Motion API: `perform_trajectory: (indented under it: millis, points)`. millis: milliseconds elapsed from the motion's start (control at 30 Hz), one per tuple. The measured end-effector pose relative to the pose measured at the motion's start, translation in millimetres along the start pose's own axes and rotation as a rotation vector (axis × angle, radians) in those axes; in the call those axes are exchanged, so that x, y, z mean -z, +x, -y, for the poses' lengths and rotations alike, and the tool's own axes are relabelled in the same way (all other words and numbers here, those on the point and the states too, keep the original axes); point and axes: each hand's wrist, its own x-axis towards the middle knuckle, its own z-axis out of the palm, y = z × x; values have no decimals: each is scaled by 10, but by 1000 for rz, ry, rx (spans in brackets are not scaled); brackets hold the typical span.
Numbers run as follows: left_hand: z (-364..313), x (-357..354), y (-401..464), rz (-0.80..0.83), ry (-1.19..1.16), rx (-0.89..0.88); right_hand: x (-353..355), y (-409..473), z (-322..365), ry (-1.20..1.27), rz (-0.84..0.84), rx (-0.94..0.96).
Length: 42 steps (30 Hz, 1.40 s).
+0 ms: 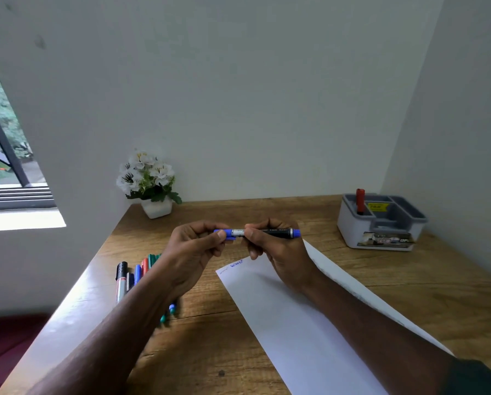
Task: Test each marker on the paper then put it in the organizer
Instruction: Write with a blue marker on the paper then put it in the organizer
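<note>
Both hands hold one blue marker (263,232) level above the wooden table (267,212), in the middle of the frame. Fingers of the left hand (194,246) pinch its blue cap (223,234); the right hand (278,246) is closed around the barrel. White paper (292,317) lies below, with small blue scribbles (236,264) at its far corner. More markers (136,276) lie at lower left. At upper right stands the grey organizer (381,223) with a red marker (360,201) upright in it.

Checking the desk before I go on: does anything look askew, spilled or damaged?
Nothing spilled or broken. The paper lies at a slant to the desk edge, and the spare markers sit in a loose pile at the left edge. One red marker stands in the organizer.
</note>
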Motion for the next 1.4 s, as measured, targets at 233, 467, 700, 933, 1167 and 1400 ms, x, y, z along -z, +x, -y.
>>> perform_trajectory:
  millis: [233,467,700,933,1167,1400]
  points:
    - [-160,62,-23,-63,-28,-40,116,77,424,-73,299,-189]
    - [-362,-174,31,-149,64,-125,107,34,701,-368,210,-266]
    - [-476,-869,328,-36,381,-279,330,-33,919,-553,-1,-159]
    - [-395,-1476,647,29,452,-290,948,-50,1303,-569,-295,-50]
    - [-19,-1695,1020,81,700,-282,1605,176,1604,-675,-600,95]
    - [166,-1702,1227,101,880,-253,1896,400,1269,-950,-464,-22]
